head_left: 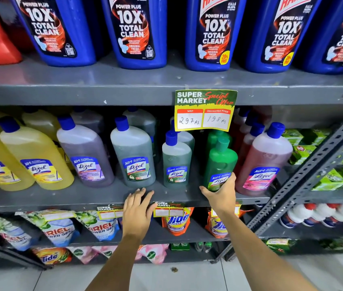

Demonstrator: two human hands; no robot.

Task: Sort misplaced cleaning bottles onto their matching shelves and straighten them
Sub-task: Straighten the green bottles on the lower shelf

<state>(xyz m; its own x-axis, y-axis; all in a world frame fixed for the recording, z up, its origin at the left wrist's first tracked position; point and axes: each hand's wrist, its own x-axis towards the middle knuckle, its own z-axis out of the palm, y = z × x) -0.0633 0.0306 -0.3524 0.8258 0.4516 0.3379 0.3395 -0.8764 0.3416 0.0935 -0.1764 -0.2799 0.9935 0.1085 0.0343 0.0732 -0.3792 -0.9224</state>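
A bright green Lizol bottle point(220, 160) with a green cap stands on the middle grey shelf point(94, 196), and my right hand point(222, 194) grips its base from the front. To its left stand a small grey-green Lizol bottle point(176, 160) and a larger grey-green one point(133, 156), both blue-capped. My left hand point(138, 213) rests flat on the shelf's front edge below the larger one, fingers apart, holding nothing. A pink Lizol bottle point(265, 160) leans just right of the green one. Purple point(85, 154) and yellow point(36, 156) Lizol bottles stand further left.
Blue Harpic bottles point(137, 32) line the top shelf. A yellow price tag point(205, 111) hangs over the green bottle's row. Ariel and Tide pouches point(61, 229) fill the lower shelf. A slanted metal upright point(305, 175) crosses on the right, with green packs point(334, 177) behind it.
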